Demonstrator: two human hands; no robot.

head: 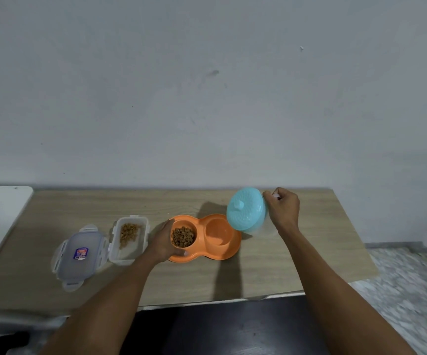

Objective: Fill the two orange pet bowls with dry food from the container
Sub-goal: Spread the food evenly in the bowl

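Note:
An orange double pet bowl [229, 252] sits on the wooden table. Its left bowl holds brown dry food [183, 237]; its right bowl [219, 233] looks bare inside. My left hand [162, 242] grips the left end of the orange dish, thumb on its front rim. My right hand [283, 210] holds a clear jar with a light blue lid [245, 208], tipped on its side above the right bowl, lid facing left. An open clear container [130, 237] with some dry food stands to the left.
The container's clip lid [79, 254] lies flat at the far left of the wooden table [297, 265]. A white surface [0, 208] adjoins the table on the left. A grey wall runs behind; speckled floor shows at right.

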